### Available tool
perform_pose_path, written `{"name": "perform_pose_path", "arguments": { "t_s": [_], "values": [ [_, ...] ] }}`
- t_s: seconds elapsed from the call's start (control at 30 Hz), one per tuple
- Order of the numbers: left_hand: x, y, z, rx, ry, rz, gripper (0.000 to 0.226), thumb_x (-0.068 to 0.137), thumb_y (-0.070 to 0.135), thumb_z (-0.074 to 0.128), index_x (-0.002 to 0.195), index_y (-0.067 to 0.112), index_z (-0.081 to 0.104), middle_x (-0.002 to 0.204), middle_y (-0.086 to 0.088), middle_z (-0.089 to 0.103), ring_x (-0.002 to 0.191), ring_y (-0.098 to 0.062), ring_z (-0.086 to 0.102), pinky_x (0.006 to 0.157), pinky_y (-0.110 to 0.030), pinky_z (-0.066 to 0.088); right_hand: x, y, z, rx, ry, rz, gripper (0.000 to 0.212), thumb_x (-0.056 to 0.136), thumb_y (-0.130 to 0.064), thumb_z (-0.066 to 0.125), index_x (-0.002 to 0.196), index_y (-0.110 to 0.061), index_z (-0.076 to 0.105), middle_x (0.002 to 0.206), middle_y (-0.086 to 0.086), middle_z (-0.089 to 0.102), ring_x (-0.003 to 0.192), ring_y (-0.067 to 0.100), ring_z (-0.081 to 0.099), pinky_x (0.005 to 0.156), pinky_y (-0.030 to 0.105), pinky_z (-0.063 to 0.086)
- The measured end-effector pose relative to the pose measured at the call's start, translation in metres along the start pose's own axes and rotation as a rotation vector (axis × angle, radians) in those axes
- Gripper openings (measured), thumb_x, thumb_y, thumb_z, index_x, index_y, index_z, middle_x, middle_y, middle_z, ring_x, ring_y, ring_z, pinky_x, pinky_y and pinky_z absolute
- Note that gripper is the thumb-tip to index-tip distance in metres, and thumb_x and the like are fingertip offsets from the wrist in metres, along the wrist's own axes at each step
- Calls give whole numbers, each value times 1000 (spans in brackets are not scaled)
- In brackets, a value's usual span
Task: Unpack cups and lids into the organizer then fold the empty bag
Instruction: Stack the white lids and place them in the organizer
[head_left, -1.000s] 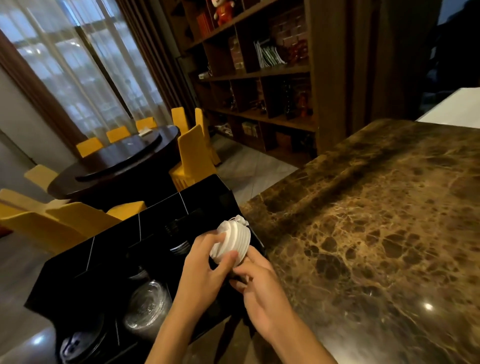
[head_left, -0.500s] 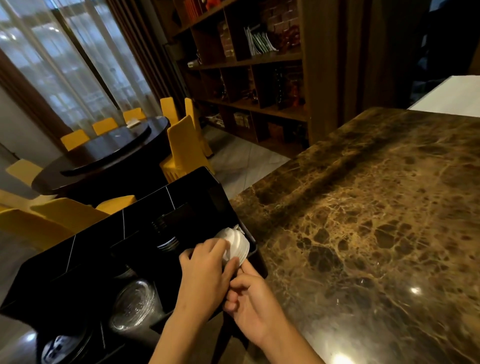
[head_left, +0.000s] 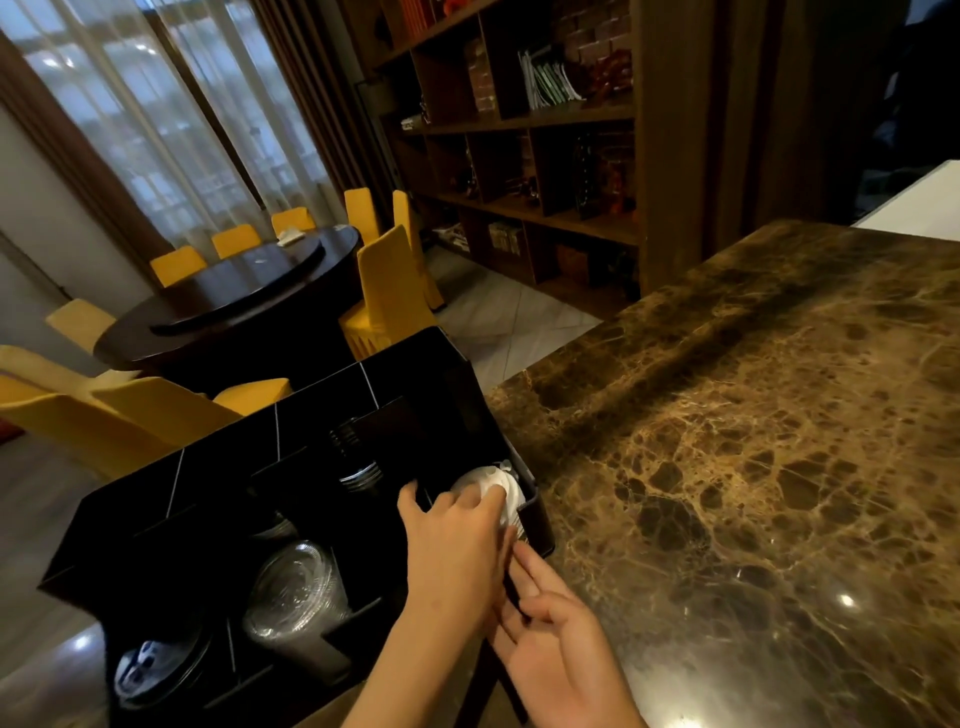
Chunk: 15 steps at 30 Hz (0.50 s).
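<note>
A black organizer (head_left: 405, 374) with several compartments stands at the left end of the marble counter (head_left: 753, 441). My left hand (head_left: 452, 540) presses a bagged stack of white lids (head_left: 493, 488) down into the organizer's front right compartment. My right hand (head_left: 556, 634) sits just below it at the compartment's near wall, fingers loosely apart, fingertips touching the bag's lower edge. Other compartments hold a stack of clear dome lids (head_left: 296, 592), a stack of black lids (head_left: 358, 462) and dark lids (head_left: 150, 670) at the near left.
The brown marble counter stretches right and far. Beyond the organizer are a dark round table (head_left: 234, 301) with yellow chairs (head_left: 384, 291), a wooden bookshelf (head_left: 530, 130) and curtained windows. A white surface (head_left: 919, 202) lies at the far right.
The white lid stack has gone from held above the organizer down into its front right compartment. Both hands followed it down, and the right hand has loosened.
</note>
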<state>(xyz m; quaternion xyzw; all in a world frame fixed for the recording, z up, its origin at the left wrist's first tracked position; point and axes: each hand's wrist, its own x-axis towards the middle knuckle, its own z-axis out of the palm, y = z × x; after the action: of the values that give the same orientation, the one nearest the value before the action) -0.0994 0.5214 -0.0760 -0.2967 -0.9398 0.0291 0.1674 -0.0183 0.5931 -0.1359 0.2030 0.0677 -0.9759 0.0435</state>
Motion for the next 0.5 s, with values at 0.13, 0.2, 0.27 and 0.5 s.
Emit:
{"name": "perform_pose_path", "arguments": {
  "t_s": [0.13, 0.2, 0.27, 0.5],
  "values": [
    [-10, 8, 10, 80, 16, 21, 36, 74, 28, 77, 108, 19, 69, 103, -6, 74, 97, -27, 70, 102, -61, 35, -11, -3, -6, -171, 120, -29, 54, 82, 15, 27, 119, -6, 61, 128, 10, 61, 106, 38, 63, 79, 43, 51],
    [-10, 9, 11, 67, 12, -6, 44, 73, 27, 76, 115, 19, 67, 109, -6, 73, 103, -27, 68, 104, -61, 34, -18, -4, -9, -233, 137, -16, 49, 85, 12, 29, 112, -8, 65, 119, 7, 68, 98, 37, 67, 74, 41, 51],
    [-8, 7, 10, 51, 18, -17, 44, 73, 27, 73, 116, 21, 66, 110, -4, 72, 104, -26, 67, 105, -61, 31, -24, -5, -14, -275, 135, 11, 45, 88, 10, 31, 109, -7, 67, 112, 9, 73, 83, 37, 71, 68, 39, 51],
    [-1, 2, 6, 53, 17, -15, 38, 81, 41, 62, 114, 23, 59, 101, -1, 70, 95, -27, 67, 103, -62, 26, -46, -6, -39, -372, 100, 102, 37, 92, 9, 34, 114, 7, 63, 104, 24, 75, 67, 41, 67, 60, 40, 50]
  ]
}}
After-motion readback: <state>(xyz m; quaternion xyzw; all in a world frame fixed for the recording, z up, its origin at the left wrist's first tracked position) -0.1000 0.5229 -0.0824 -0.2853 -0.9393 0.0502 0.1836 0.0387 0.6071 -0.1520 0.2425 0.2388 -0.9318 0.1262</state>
